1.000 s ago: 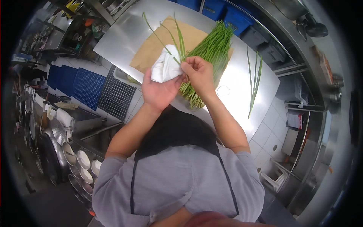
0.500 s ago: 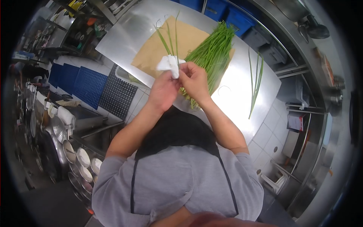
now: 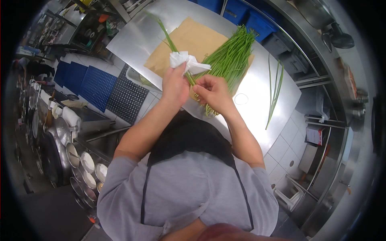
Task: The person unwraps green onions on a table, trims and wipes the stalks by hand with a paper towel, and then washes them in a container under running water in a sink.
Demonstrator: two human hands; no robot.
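Head view, one feed to work from. Left hand (image 3: 175, 86) closed on the cloth (image 3: 183, 60), which is bunched around a few stalks (image 3: 168, 38). Right hand (image 3: 215, 94): thumb and fingertips together, pinching those stalks near their lower ends, just beside the left. Stalks are up off the table (image 3: 259, 116), leafy tips pointing away past the paper (image 3: 197, 34).

Reads to me as wiping. If so, I'd want the right pinch firm at the pale ends as anchor and the left only light on the cloth, drawn from there out toward the tips, with the grain of the leaves. Against it, they would likely fold or split. Few stalks per pass, spread a little so the cloth meets each one. I'd ease off at the thin tips; I judge they crease first. A dry fold of cloth per pass should help. Elbows low, work clear of the bunch (image 3: 231, 60), which lies partly over the paper; loose blades (image 3: 275, 96) lie apart, to the right.

Hard to make out: left fingers are mostly behind palm and cloth, so I can't tell how tightly they press. Stalk count unclear. Stretch inside the cloth hidden. Bunch's lower ends partly covered by right hand. Any dirt or wetness too small to tell.
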